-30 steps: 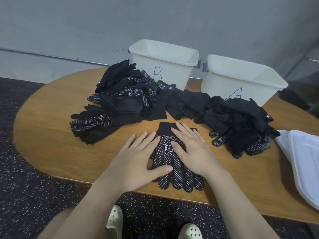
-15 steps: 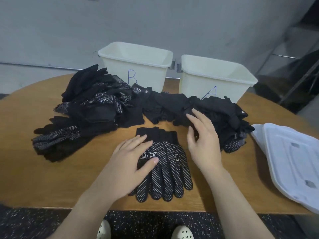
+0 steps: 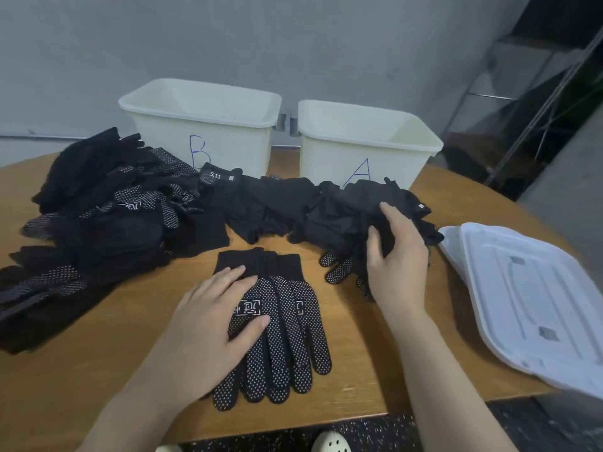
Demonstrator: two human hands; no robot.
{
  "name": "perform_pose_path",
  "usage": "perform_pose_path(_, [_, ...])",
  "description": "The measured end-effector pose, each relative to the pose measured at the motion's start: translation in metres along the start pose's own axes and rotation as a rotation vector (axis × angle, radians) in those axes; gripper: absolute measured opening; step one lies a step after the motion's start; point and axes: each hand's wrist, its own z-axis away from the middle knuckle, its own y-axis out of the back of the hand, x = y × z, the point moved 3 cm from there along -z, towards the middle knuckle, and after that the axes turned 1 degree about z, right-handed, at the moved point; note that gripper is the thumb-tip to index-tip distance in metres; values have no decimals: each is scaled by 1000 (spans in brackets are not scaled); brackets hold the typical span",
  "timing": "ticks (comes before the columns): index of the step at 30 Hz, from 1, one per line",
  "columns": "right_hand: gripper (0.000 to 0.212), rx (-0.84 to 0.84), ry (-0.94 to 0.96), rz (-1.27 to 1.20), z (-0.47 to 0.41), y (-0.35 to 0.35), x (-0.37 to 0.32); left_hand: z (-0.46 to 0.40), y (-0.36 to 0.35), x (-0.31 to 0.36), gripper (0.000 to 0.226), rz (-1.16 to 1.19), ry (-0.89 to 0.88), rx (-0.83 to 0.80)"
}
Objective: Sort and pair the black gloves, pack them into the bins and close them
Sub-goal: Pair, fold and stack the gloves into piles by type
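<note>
While the left hand (image 3: pixel 208 324) lies flat with straight fingers on the dotted glove pair (image 3: pixel 277 331) near the counter's (image 3: pixel 98 386) front edge, the right hand (image 3: pixel 396 252) curls its fingers and thumb round a black glove (image 3: pixel 355 220) at the right end of the glove pile (image 3: pixel 137 220). That pile runs across the counter's middle toward its left edge. Bin B (image 3: pixel 202 125) and bin A (image 3: pixel 365 145) stand open along the back edge. White lids (image 3: pixel 535 301) lie stacked at the right edge.
</note>
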Motion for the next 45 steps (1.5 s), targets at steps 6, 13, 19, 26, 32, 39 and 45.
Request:
perform_pose_path(6, [24,125,5,-35,-4,6,3,0,0,4,70,-12,13,-8])
perform_pose_path(13, [15,220,37,-69,-4,14,3,2,3,7,81,-25,19,-38])
perform_pose_path(19, [14,283,120,-249,-6,30,-15,4,4,6,81,-7,20,-53])
perform_pose_path(26, [15,267,204,-344,0,40,-38,12,12,-2,73,-23,30,-39])
perform_pose_path(32, [16,264,150,-423,6,44,-50,22,17,-8,66,-34,42,12])
perform_pose_path(39, [20,181,170,-551,27,29,-82,30,23,24,63,288,-18,375])
perform_pose_path(45, [15,-113,130,-624,41,2,-100,26,29,29,89,508,-42,517])
